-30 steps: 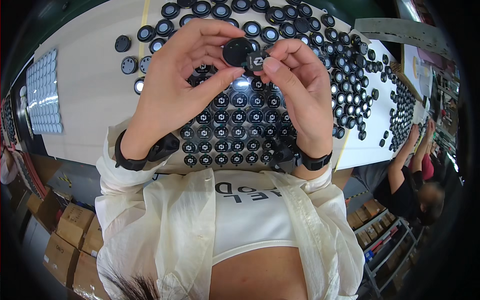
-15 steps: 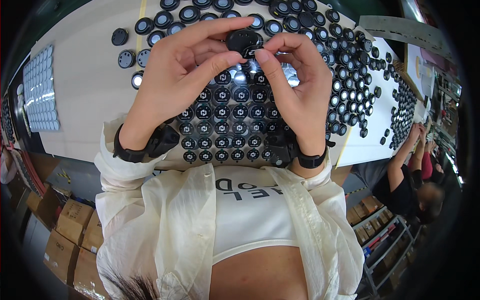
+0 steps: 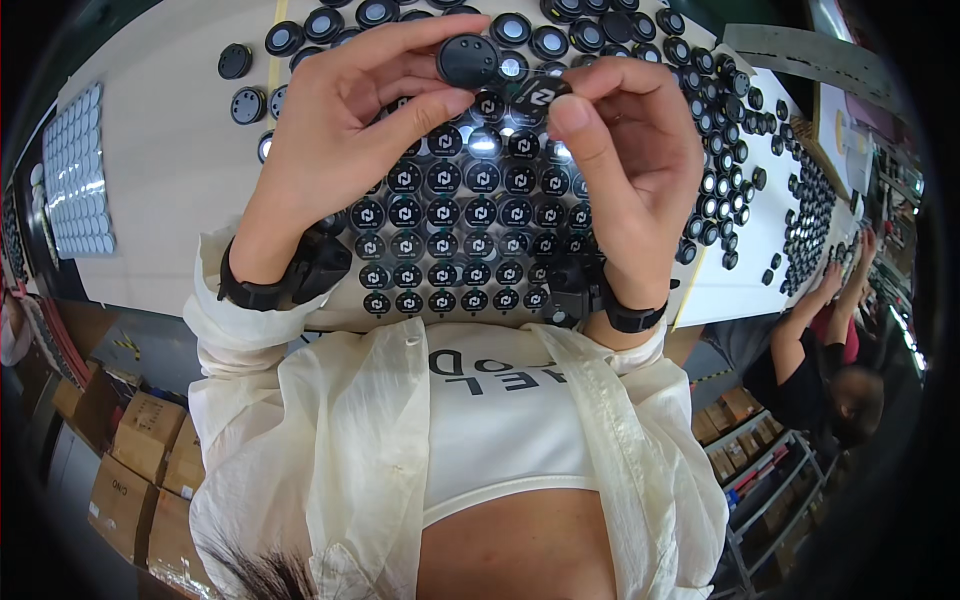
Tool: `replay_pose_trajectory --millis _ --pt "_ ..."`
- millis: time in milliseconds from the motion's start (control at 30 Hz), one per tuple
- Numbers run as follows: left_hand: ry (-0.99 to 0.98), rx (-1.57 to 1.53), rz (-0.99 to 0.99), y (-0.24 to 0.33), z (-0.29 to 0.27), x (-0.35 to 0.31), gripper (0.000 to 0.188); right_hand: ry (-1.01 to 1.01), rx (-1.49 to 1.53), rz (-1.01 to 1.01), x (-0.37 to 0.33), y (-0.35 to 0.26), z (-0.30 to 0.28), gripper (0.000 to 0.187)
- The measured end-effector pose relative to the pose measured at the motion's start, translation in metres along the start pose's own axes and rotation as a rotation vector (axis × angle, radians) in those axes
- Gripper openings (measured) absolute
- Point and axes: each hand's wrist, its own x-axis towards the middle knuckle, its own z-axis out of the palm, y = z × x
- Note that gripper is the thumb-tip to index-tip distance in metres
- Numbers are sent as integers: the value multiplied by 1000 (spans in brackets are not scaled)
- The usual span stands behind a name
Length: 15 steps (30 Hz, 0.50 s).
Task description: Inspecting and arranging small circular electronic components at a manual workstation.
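Observation:
My left hand [image 3: 345, 130] holds a round black plastic part [image 3: 467, 62] by its edge, between thumb and fingers; small holes show on its face. To the right, my right hand [image 3: 640, 160] pinches a round black sticker [image 3: 540, 96] with a white mark. The sticker is tilted and apart from the black part, a small gap between them. Beneath both hands lies a sheet of round black stickers [image 3: 481, 212] in rows, with glare on its upper area. My wrists partly cover the sheet's sides.
Many round black parts with pale centres [image 3: 549, 42] are spread along the far side and right of the table [image 3: 170, 150]. A sheet of pale round stickers [image 3: 78, 180] lies at far left. Cardboard boxes [image 3: 148, 435] stand lower left. Another person [image 3: 800, 370] works at right.
My right hand has moved right with the sticker, away from the black part, where the two overlapped before. The black part has turned to show its face more fully.

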Motion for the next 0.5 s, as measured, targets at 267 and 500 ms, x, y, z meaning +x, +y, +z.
replay_pose_trajectory --millis 267,500 --pt "-49 -12 -11 6 7 -2 44 -42 71 131 2 -5 0 20" --pt "-2 86 -49 11 10 -7 41 -10 -9 109 2 -3 1 15"
